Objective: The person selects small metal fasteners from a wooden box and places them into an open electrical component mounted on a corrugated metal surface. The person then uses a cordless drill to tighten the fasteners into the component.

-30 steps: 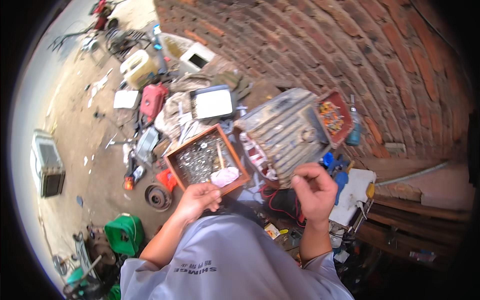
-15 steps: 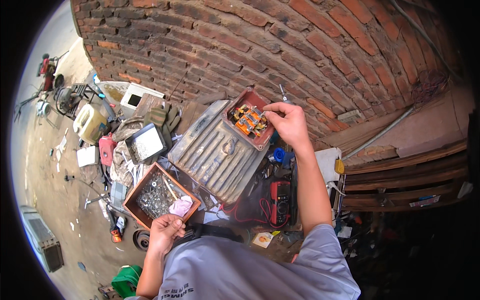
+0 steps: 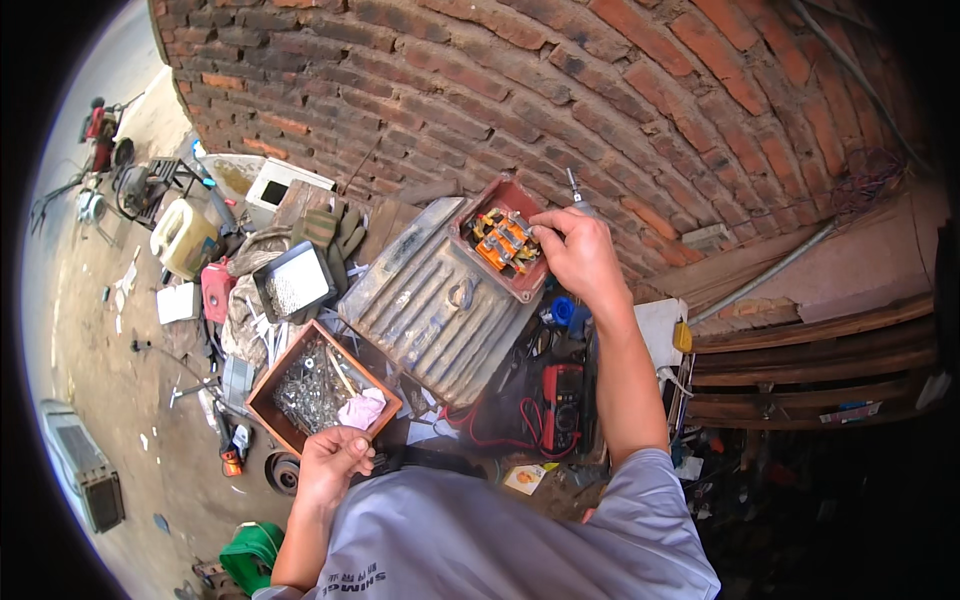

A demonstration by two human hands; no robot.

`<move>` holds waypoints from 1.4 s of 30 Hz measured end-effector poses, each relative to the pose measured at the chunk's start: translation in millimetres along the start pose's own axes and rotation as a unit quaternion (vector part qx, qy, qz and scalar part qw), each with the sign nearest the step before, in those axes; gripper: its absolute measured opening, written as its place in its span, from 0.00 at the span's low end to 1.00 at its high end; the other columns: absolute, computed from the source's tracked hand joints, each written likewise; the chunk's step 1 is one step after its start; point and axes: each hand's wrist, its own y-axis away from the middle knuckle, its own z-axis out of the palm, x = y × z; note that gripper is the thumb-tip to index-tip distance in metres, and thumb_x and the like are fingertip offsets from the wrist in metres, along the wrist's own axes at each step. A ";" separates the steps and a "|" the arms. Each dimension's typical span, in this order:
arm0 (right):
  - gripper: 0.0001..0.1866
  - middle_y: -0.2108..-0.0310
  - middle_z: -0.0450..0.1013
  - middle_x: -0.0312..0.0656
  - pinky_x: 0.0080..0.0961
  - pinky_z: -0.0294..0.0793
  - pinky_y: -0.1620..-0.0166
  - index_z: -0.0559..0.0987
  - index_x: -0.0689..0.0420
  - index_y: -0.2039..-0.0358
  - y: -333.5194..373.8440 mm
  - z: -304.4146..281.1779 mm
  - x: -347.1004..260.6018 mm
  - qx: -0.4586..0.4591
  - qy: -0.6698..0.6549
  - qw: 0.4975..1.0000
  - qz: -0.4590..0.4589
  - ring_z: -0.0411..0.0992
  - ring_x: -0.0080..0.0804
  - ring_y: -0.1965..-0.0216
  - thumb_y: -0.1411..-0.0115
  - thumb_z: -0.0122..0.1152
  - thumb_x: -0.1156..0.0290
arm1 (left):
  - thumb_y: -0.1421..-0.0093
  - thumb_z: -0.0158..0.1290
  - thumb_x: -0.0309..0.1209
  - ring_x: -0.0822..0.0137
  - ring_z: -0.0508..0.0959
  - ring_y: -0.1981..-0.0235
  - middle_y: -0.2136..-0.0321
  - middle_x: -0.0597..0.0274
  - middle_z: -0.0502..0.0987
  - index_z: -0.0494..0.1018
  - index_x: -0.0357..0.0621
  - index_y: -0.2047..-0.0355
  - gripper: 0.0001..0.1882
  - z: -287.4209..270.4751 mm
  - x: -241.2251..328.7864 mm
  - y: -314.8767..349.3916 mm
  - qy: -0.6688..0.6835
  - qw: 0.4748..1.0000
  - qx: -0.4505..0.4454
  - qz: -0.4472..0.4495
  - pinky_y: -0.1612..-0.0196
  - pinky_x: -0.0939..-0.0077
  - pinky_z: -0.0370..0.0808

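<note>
My right hand reaches over the red open terminal box on a grey ribbed motor housing. Its thumb and forefinger are pinched together at the right end of the orange terminal block inside; whatever is between the fingertips is too small to make out. My left hand is at the near edge of a wooden box of small metal screws and nuts. Its thumb and fingers are closed together, and what they hold, if anything, cannot be seen. A crumpled pink cloth lies in that box.
A red multimeter with red leads and a roll of blue tape lie right of the motor. Left are a metal tray, work gloves, a red container and a yellowish jug. A brick wall rises behind.
The view has shifted slightly. My right hand stays at the terminal block with its fingers a little more curled; my left hand keeps its place by the wooden box.
</note>
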 end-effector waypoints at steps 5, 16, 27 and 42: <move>0.08 0.68 0.79 0.51 0.36 0.76 0.58 0.84 0.62 0.63 1.3 1.6 -1.0 -0.010 0.006 1.000 -0.008 0.78 0.47 0.63 0.43 0.63 0.74 | 0.35 0.59 0.27 0.72 0.80 0.76 0.72 0.58 0.81 0.78 0.32 0.61 0.08 20.2 17.3 3.2 0.013 1.000 -0.017 0.000 0.71 0.80 0.80; 0.08 0.74 0.76 0.30 0.16 0.68 0.69 0.84 0.65 0.62 32.9 -11.9 2.5 0.065 -0.209 0.973 0.077 0.68 0.13 0.74 0.39 0.67 0.73 | 0.35 0.57 0.24 0.69 0.82 0.74 0.71 0.55 0.82 0.78 0.31 0.60 0.07 32.9 12.7 11.8 0.006 0.999 -0.040 -0.006 0.69 0.79 0.81; 0.06 0.71 0.75 0.31 0.14 0.66 0.68 0.84 0.66 0.63 76.6 -15.7 18.3 0.094 -0.296 0.947 0.079 0.67 0.13 0.72 0.39 0.66 0.77 | 0.37 0.57 0.20 0.67 0.83 0.73 0.69 0.52 0.82 0.78 0.31 0.62 0.05 54.9 16.1 7.6 0.003 0.998 -0.048 -0.036 0.68 0.77 0.82; 0.16 0.66 0.77 0.44 0.30 0.77 0.65 0.81 0.62 0.57 176.3 40.5 -49.7 -0.129 -0.428 0.885 -0.130 0.78 0.41 0.67 0.46 0.73 0.75 | 0.38 0.59 0.21 0.66 0.83 0.73 0.70 0.51 0.83 0.78 0.33 0.66 0.02 105.5 15.3 -0.5 0.168 0.979 -0.073 -0.093 0.69 0.78 0.82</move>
